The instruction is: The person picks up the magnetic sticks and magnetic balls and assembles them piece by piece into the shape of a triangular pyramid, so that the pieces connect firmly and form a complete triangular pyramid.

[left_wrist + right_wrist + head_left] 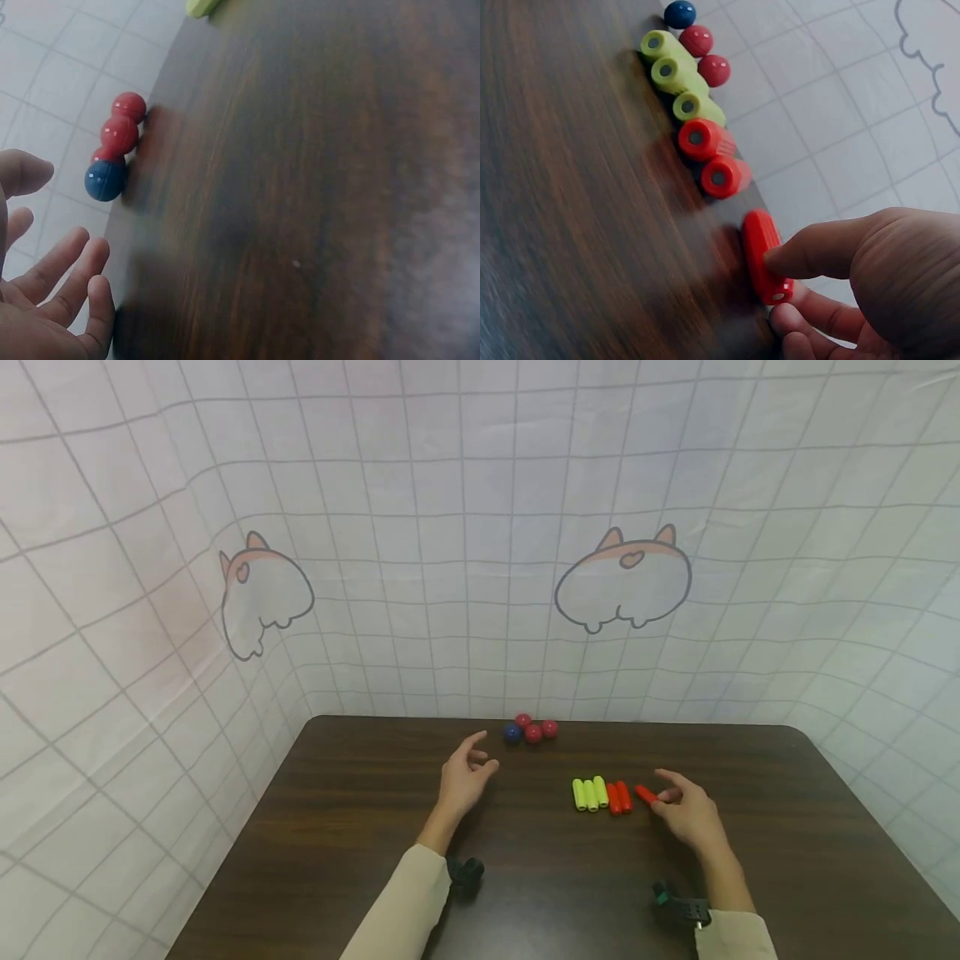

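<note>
Between thumb and fingers, my right hand [692,814] pinches a red rod [762,259], a short ribbed stick with a pale dot on its end. Just left of it, two more red rods [619,797] lie side by side, touching a row of yellow-green rods [590,794]. In the right wrist view those rods show grey round ends. My left hand [461,781] hovers over the table's left half with fingers spread and nothing in them. Nearest to it are a blue ball [105,181] and several red balls [120,136] clustered at the back.
The dark wood-grain table [337,827] has rounded back corners. Behind it and along both sides hangs a white grid-patterned cloth [435,568] with cartoon animal prints. The balls lie near the table's back edge.
</note>
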`<state>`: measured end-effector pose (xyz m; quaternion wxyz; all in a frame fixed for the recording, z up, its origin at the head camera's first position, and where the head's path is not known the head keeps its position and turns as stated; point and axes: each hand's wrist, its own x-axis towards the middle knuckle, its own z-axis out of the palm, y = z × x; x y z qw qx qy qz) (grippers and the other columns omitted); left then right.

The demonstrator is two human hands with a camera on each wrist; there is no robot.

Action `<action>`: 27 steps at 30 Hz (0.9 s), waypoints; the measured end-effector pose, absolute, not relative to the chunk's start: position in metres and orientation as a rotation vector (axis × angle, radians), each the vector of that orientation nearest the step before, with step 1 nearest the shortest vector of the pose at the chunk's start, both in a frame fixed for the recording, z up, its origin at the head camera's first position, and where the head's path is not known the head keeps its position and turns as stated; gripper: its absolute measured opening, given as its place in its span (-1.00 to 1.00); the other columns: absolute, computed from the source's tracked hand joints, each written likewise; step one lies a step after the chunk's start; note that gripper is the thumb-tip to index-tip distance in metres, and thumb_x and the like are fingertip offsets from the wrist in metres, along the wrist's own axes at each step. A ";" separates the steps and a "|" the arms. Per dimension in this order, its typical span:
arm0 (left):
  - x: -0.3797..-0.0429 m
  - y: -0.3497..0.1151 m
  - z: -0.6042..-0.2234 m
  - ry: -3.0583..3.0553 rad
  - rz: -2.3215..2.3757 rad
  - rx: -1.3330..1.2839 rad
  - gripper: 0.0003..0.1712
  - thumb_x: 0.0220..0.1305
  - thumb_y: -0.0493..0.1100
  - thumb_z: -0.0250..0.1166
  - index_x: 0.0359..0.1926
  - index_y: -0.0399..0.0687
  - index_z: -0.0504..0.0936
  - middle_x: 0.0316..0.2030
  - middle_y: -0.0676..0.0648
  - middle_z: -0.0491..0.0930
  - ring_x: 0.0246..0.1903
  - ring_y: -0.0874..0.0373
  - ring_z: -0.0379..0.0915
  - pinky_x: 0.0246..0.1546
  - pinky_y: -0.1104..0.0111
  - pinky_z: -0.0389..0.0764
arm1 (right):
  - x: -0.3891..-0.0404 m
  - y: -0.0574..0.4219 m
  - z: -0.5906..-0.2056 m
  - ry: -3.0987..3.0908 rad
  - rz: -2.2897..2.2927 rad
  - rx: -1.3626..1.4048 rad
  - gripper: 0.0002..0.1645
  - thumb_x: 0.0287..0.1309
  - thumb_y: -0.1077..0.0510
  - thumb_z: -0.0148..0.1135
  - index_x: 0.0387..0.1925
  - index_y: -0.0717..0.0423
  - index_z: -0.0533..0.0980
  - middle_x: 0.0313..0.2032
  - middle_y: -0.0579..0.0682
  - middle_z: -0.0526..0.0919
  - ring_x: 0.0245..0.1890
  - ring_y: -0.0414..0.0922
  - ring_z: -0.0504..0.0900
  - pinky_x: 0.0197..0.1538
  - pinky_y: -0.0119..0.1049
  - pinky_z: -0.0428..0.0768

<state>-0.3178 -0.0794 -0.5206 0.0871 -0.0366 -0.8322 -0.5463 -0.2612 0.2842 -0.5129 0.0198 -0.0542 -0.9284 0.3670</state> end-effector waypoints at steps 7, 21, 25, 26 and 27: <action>-0.333 -0.070 -0.522 -2.542 -1.569 -0.139 -0.36 0.26 -0.20 0.40 0.37 0.03 0.51 0.01 -0.24 0.68 -0.26 0.11 0.60 -0.28 0.30 0.58 | -0.260 0.289 -0.508 -2.927 1.107 -0.140 -0.48 0.21 0.27 0.32 0.22 0.21 0.53 -0.13 0.22 0.68 -0.18 0.08 0.60 -0.17 -0.09 0.47; -0.364 -0.058 -0.523 -2.718 -1.290 -0.130 -0.36 0.25 -0.10 0.45 0.35 0.17 0.54 0.01 -0.13 0.59 -0.28 0.15 0.55 -0.24 0.22 0.51 | -0.258 0.303 -0.513 -2.870 1.138 0.007 -0.55 0.21 0.29 0.35 0.15 0.15 0.61 -0.17 0.17 0.66 -0.24 -0.03 0.59 -0.31 -0.25 0.42; -0.371 -0.056 -0.523 -2.783 -1.225 -0.109 -0.34 0.26 -0.01 0.45 0.37 0.27 0.51 0.08 -0.09 0.58 -0.16 0.10 0.56 -0.10 0.09 0.53 | -0.258 0.306 -0.513 -2.842 1.212 0.030 -0.54 0.23 0.30 0.35 0.18 0.15 0.60 -0.07 0.26 0.66 -0.13 0.07 0.66 -0.29 -0.24 0.50; -0.373 -0.056 -0.522 -2.796 -1.210 -0.107 -0.34 0.26 0.01 0.45 0.37 0.29 0.51 0.09 -0.08 0.58 -0.12 0.08 0.56 -0.06 0.05 0.53 | -0.258 0.307 -0.514 -2.838 1.229 0.037 -0.54 0.24 0.30 0.35 0.19 0.15 0.60 -0.04 0.28 0.65 -0.11 0.08 0.66 -0.28 -0.24 0.52; -0.374 -0.056 -0.521 -2.810 -1.197 -0.107 -0.34 0.26 0.02 0.45 0.37 0.30 0.51 0.10 -0.07 0.58 -0.07 0.06 0.55 -0.01 0.01 0.52 | -0.257 0.308 -0.513 -2.833 1.247 0.045 -0.53 0.25 0.30 0.34 0.20 0.16 0.59 -0.01 0.30 0.64 -0.10 0.10 0.67 -0.28 -0.24 0.54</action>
